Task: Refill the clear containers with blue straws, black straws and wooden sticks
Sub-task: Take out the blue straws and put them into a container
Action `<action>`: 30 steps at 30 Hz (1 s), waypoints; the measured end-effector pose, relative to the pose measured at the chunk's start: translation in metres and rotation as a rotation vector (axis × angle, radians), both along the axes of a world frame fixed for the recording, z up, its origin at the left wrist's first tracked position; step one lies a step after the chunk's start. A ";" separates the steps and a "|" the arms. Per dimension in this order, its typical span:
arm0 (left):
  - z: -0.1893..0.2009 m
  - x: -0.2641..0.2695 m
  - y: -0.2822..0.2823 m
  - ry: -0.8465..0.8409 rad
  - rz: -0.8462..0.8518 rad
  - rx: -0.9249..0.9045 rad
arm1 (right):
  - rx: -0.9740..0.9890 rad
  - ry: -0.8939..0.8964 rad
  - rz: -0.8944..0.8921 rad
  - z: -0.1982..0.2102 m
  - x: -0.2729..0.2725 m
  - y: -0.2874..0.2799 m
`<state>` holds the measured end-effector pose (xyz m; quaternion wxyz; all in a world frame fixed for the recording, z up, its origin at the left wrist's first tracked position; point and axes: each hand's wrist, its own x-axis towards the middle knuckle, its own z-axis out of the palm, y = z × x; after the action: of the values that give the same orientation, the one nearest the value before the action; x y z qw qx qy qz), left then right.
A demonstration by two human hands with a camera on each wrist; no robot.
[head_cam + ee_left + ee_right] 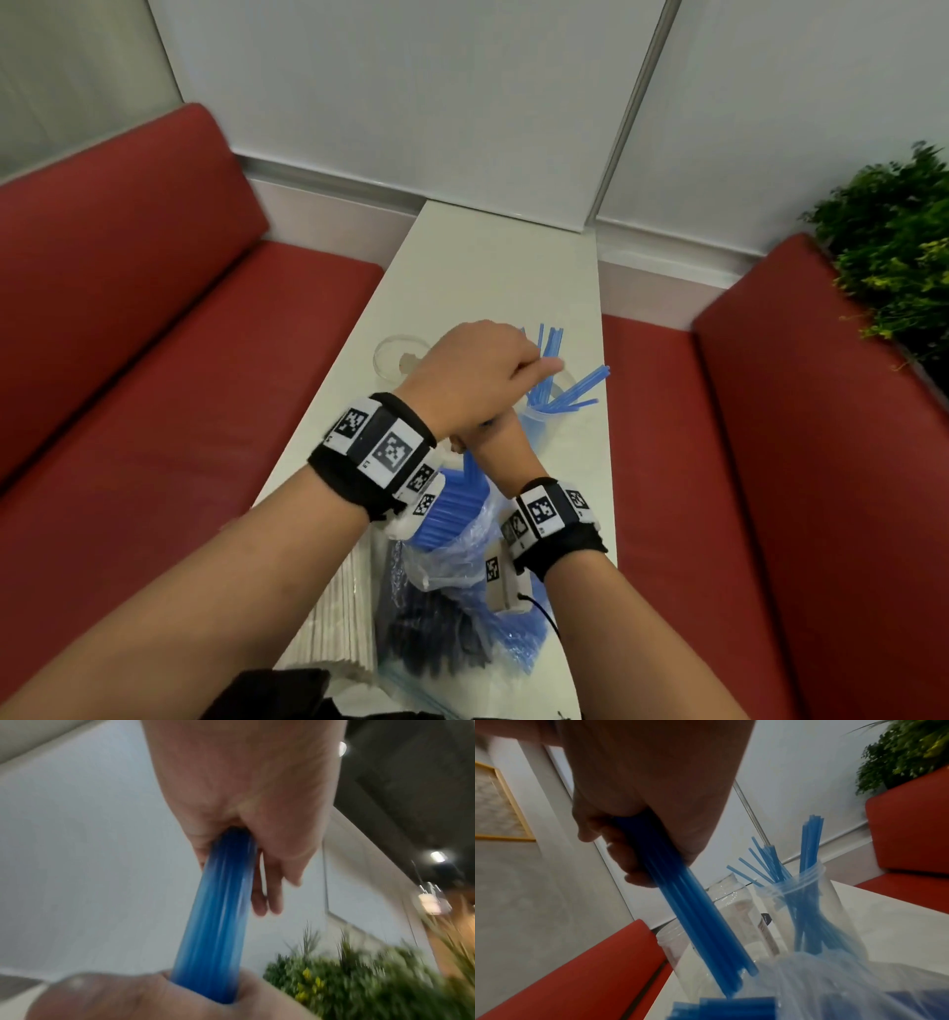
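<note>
The white surface runs between red benches. On its near end a plastic bag holds blue straws. Beyond the bag stands a clear container with blue straws fanning upward. Above the bag, left hand and right hand both curl fingers around one straw bundle, its long axis steeply tilted, lower end toward the bag.

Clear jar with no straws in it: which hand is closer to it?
Left. The left hand is just beside the clear jar. The right hand is tucked under the left hand, closer to the person. Both grip blue straws.
</note>
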<state>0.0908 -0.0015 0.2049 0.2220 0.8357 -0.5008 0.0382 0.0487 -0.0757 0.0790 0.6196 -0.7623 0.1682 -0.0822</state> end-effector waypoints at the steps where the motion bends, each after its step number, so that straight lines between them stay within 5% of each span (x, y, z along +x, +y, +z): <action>1: -0.001 0.003 0.001 0.164 -0.043 -0.189 | 0.036 -0.025 0.002 0.003 -0.002 -0.002; 3: -0.003 0.017 0.005 0.481 -0.010 -0.599 | 0.086 -0.089 -0.022 0.016 -0.007 -0.010; 5: -0.014 0.032 0.008 0.737 0.159 -0.792 | 0.119 -0.168 -0.093 0.038 -0.009 -0.021; 7: -0.034 0.041 0.010 1.022 0.322 -0.649 | 0.214 -0.282 -0.132 0.068 -0.006 -0.029; 10: -0.069 0.034 0.014 1.542 0.332 -0.329 | 0.353 -0.413 -0.097 0.103 0.000 -0.033; 13: -0.090 0.017 0.010 2.100 0.292 -0.561 | 0.404 -0.443 -0.047 0.111 0.003 -0.030; 15: -0.093 0.010 0.003 2.313 0.271 -0.819 | 0.378 -0.402 -0.032 0.106 0.002 -0.026; 18: -0.090 0.009 -0.002 2.359 0.209 -0.881 | 0.323 -0.350 -0.026 0.100 -0.003 -0.024; 22: -0.086 0.015 -0.004 2.327 0.189 -0.747 | 0.288 -0.338 -0.055 0.099 -0.003 -0.027; 30: -0.099 0.024 -0.008 2.212 0.363 -0.623 | 0.320 -0.442 -0.053 0.122 0.006 -0.046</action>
<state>0.1149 -0.0093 0.1059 0.7251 0.3819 0.1245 -0.5594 0.0544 -0.1214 0.2009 0.7513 -0.6138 0.0599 -0.2351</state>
